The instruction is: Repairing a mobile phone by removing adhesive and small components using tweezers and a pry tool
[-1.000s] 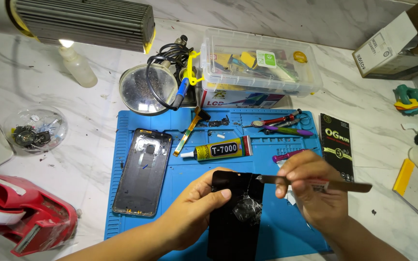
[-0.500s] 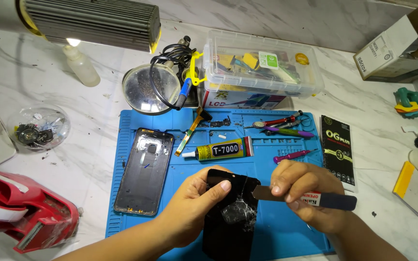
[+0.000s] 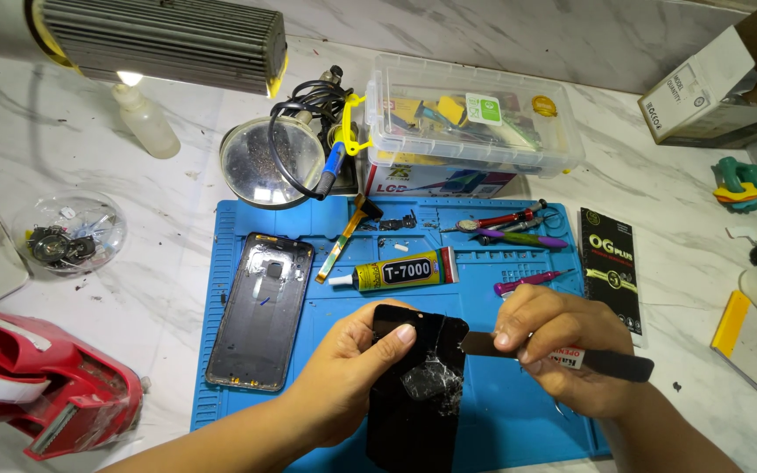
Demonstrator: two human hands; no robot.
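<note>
I see my left hand (image 3: 352, 372) clasping the top left edge of a black cracked phone screen panel (image 3: 418, 390), thumb pressed flat on its face. The panel lies at the 6 o'clock end of the blue silicone work mat (image 3: 501, 254), with a shattered patch near its middle. My right hand (image 3: 562, 350) is closed around a flat black pry tool with a thin metal blade (image 3: 571, 355); the blade tip touches the panel's right edge, at 3 o'clock from the cracked patch.

At 9 o'clock from the panel a dark grey phone back housing (image 3: 262, 308) lies face up on the mat. At 12 o'clock, just beyond my left fingers, rests a yellow-and-black glue tube (image 3: 396, 273), and further up a clear plastic parts box (image 3: 470, 127) stands on the marble tabletop (image 3: 116, 254). A red heat gun (image 3: 37, 390) sits at 9 o'clock, well apart from the mat.
</note>
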